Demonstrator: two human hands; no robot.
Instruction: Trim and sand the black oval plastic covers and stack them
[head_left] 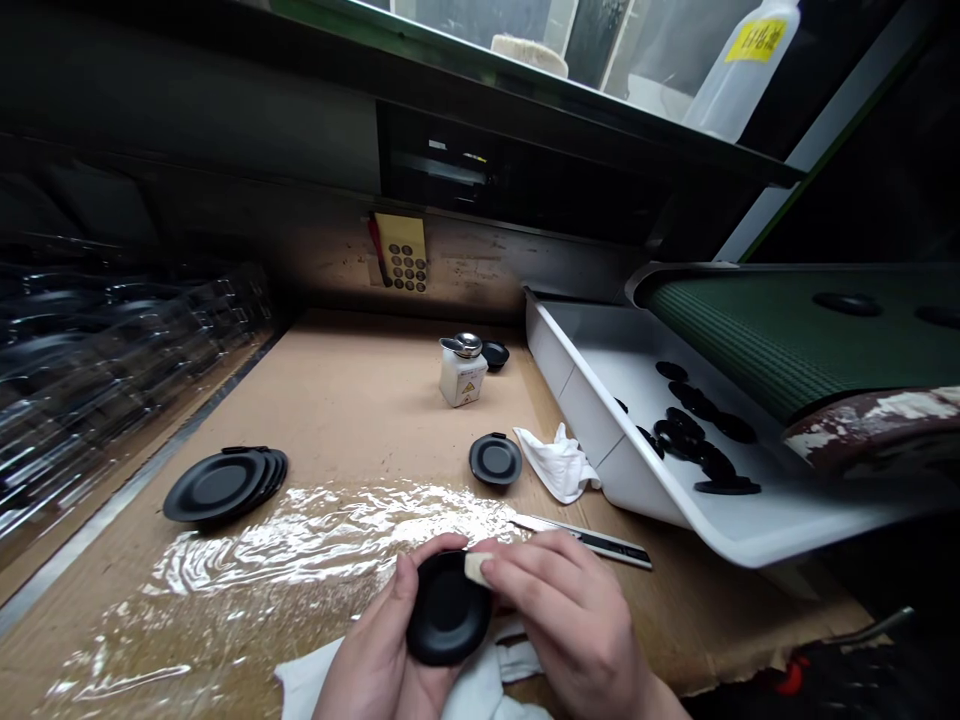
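Left fingers [403,588] hold black disc [450,606]; dispenser [452,378] shows yellow warning triangle [469,391].

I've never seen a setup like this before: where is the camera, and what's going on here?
No machine does the handling: these are a person's bare hands, seen from a camera on their head. The left hand holds a round black piece; the right hand holds a small pale block at its rim. On the brown surface are a stack of black pieces, a bottle with a metal top, a white cloth and a cutter. To the right are a white tray and a green belt.
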